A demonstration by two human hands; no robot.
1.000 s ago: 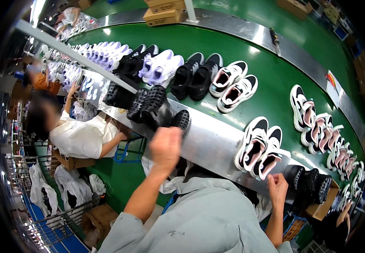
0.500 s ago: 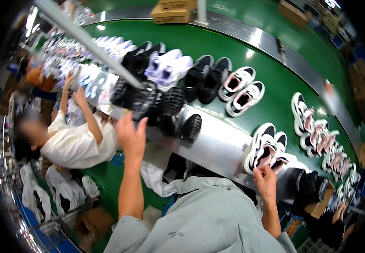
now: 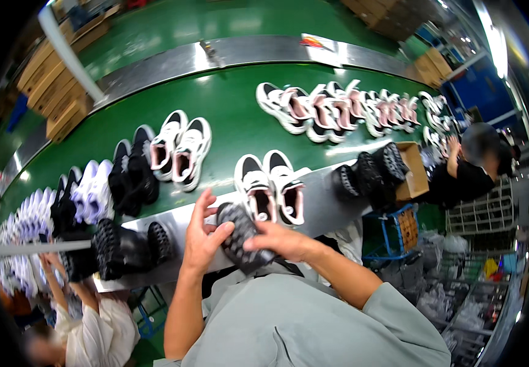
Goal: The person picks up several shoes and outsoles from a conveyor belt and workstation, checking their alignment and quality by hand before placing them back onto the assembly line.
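I hold a black block with a knobby, studded surface (image 3: 240, 235) in front of my chest; it is slightly blurred and its exact kind is unclear. My left hand (image 3: 200, 238) has its thumb against the block's left edge, with its fingers pointing up beside it. From the other side, my right hand (image 3: 286, 241) grips it, thumb across the studs. Just beyond stands a pair of white and black sneakers with pink linings, a left shoe (image 3: 255, 186) and a right shoe (image 3: 286, 186), on the bench edge; the block partly covers the left one.
Similar black studded pieces (image 3: 108, 248) lie left on the metal ledge (image 3: 319, 202), others (image 3: 371, 174) right beside a cardboard box (image 3: 412, 168). Rows of sneakers (image 3: 332, 113) line the green surface (image 3: 228, 122). One co-worker (image 3: 102, 333) is at lower left, another (image 3: 469, 171) at right.
My view has swung to the right. My right hand has left the sneaker, and my left hand has come in from the left; the black studded block is now between both hands.
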